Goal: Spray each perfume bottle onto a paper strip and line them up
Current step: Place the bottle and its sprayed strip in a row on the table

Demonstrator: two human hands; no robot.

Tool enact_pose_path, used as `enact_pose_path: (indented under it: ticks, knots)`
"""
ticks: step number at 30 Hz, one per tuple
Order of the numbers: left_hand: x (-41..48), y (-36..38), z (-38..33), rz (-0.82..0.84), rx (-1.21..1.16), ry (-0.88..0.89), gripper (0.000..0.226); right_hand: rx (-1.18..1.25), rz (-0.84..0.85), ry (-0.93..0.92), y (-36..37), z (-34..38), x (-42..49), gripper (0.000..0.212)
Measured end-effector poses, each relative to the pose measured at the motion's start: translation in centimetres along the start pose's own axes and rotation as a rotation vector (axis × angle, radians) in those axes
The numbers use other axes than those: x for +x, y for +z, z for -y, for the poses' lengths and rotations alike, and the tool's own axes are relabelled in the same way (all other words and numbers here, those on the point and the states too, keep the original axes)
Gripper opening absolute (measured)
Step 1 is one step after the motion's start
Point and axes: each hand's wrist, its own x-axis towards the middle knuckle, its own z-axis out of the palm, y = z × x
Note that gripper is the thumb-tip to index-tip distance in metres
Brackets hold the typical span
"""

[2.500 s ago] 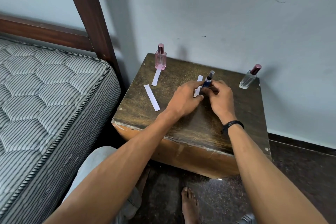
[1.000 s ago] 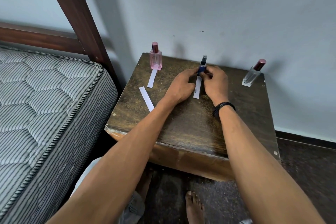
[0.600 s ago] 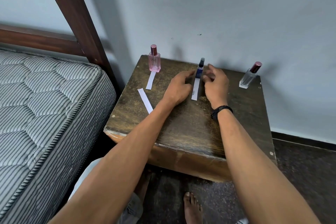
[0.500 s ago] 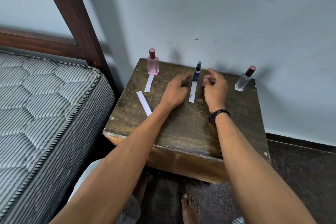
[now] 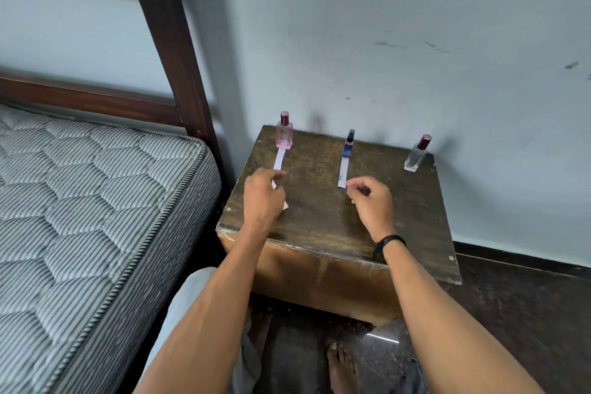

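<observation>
perfume bottles (image 5: pixel 284 134) (image 5: pixel 348 146) (image 5: pixel 416 155): 3 | paper strips (image 5: pixel 279 160) (image 5: pixel 342 173) (image 5: pixel 285 207): 3 | hands (image 5: pixel 263 198) (image 5: pixel 372 203): 2 | table (image 5: pixel 319 211): 1 | mattress (image 5: pixel 96 185): 1

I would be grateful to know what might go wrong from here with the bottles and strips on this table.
1. The right hand, fingers curled, sits beside the near end of the blue bottle's strip; a brush could skew it.
2. The clear bottle stands close to the table's right edge, so a hasty reach may knock it off.
3. The loose strip is mostly hidden under the left hand and might crease.
</observation>
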Motion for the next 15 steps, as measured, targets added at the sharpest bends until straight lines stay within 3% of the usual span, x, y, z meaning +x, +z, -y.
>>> enact_pose_path:
  ticks: [5,7,10,15]
  knots:
    - [-1.0,-1.5,1.7,0.005,0.088,-0.104,0.033,-0.075,0.112,-0.002,0.5,1.2,-2.3,0.019]
    - [-1.4,-1.5,1.9,0.061,0.075,-0.142,0.041,-0.072,0.14,0.034,0.5,1.5,-2.6,0.015]
    - [-2.0,-1.3,1.7,0.148,0.162,-0.111,0.055,-0.055,0.185,0.076,0.6,1.9,-2.8,0.012]
    - [-2.3,-1.0,1.5,0.151,0.226,-0.081,0.057,-0.111,0.292,0.045,1.6,2.5,-3.1,0.01]
